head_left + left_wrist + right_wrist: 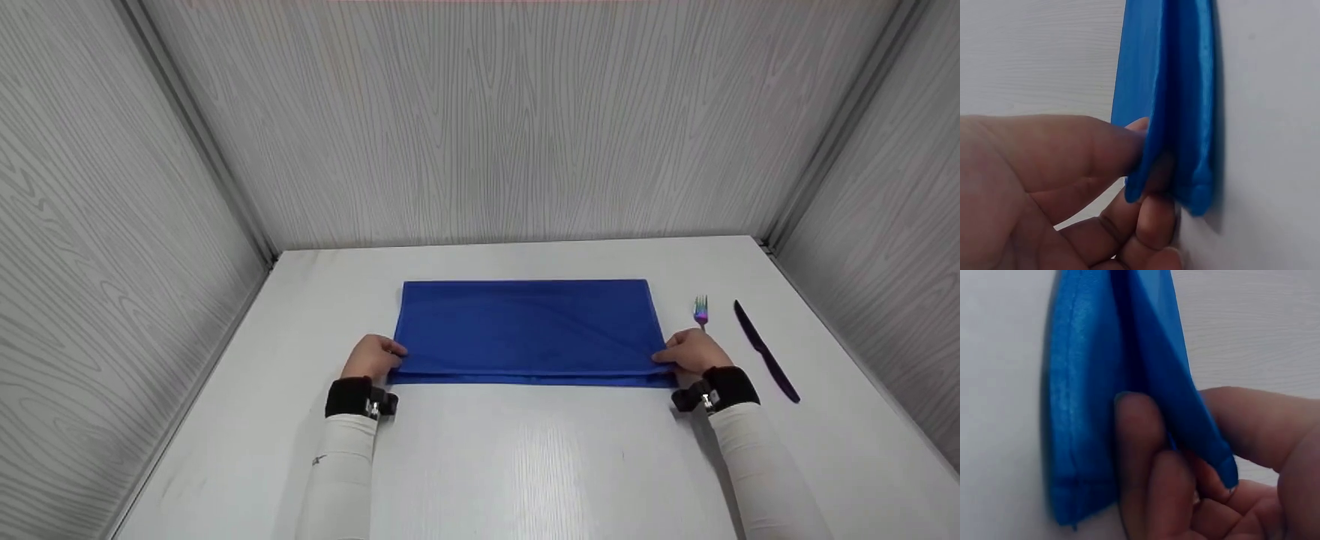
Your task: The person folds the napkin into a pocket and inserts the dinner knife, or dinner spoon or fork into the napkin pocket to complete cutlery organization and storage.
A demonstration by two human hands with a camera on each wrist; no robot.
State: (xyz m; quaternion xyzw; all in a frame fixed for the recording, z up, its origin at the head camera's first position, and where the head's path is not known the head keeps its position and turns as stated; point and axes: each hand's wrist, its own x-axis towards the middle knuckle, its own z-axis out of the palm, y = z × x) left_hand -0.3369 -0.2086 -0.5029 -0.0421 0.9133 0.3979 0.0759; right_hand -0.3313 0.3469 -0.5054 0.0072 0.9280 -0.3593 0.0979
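A blue cloth (pixel 525 326), folded into a wide rectangle, lies on the white table. My left hand (pixel 373 357) pinches its near left corner; in the left wrist view, thumb and fingers hold the upper layer (pixel 1148 112), with the lower layer (pixel 1196 112) beneath. At the near right corner my right hand (pixel 694 352) grips the upper layer too. Seen from the right wrist, that layer (pixel 1179 388) is lifted away from the lower one (pixel 1084 416), and fingertips (pixel 1140 422) sit in the gap between them.
A shiny multicoloured fork (pixel 701 309) lies just beyond my right hand, its handle partly hidden by that hand. To its right rests a dark knife (pixel 765 351), set at a slant. Grey wood-grain panels (pixel 487 127) enclose the table (pixel 480 457) at the back and both sides.
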